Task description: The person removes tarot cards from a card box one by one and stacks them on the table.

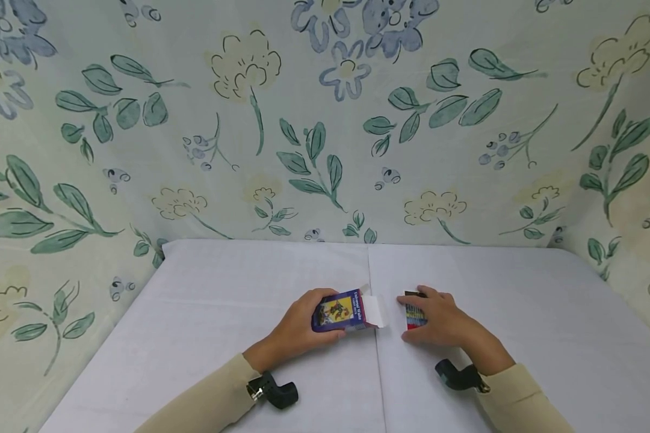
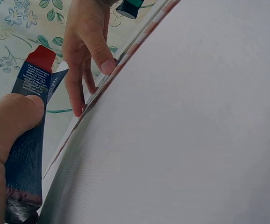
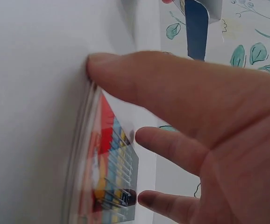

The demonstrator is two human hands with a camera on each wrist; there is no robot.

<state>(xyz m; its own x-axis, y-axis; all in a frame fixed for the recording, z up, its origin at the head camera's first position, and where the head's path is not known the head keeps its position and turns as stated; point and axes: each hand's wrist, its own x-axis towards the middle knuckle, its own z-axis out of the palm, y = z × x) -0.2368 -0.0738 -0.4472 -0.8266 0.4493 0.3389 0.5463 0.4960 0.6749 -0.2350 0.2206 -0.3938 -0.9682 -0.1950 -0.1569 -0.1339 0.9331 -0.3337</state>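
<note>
My left hand (image 1: 298,328) grips a blue tarot deck box (image 1: 337,311) marked "Universal Waite", tilted above the white table. The box's end flap (image 1: 372,311) hangs open toward the right; in the left wrist view my thumb (image 2: 20,109) presses its narrow printed side. Over on the right, my right hand (image 1: 439,316) spans a small stack of colourful cards (image 1: 414,316), thumb at the near edge and fingertips around the far side. The right wrist view shows the cards (image 3: 111,163) in thin layers close against the cloth, with the thumb tip at one corner.
A white cloth (image 1: 222,282) covers the table, with a crease running front to back between the hands. Behind it hangs a floral curtain (image 1: 325,138). Black camera mounts (image 1: 278,391) sit on both wrists.
</note>
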